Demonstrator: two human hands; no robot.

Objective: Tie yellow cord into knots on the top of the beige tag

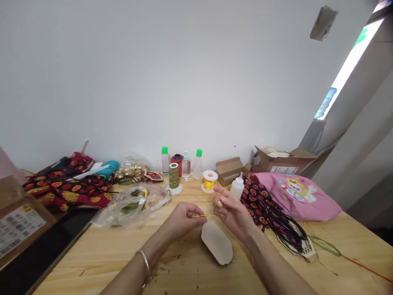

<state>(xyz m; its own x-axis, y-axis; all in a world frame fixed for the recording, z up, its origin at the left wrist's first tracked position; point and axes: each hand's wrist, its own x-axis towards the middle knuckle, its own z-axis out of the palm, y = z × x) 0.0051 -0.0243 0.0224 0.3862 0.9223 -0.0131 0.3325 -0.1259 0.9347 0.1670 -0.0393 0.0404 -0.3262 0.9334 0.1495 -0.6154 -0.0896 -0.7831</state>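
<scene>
Yellow cord (201, 216) runs between my two hands above the wooden table. My left hand (183, 221), with a silver bangle at the wrist, pinches one stretch of it. In my right hand (231, 211) the cord passes round the curled fingers, while the index finger points up and away. Just below my fingertips is a flat beige plaque (217, 243) with shaped edges and a small metal loop at its lower right end. Whether the cord is fastened to its top end is hidden by my fingers. Behind my hands stands a white spool of yellow cord (209, 184).
Behind are an olive thread cone (174, 176), green-capped bottles (197, 166) and a white squeeze bottle (236, 188). Plastic bags (135, 205) and patterned fabric (67, 188) lie left. Black-handled scissors (288, 231), a pink bag (301, 196) and an open carton (276, 164) sit right.
</scene>
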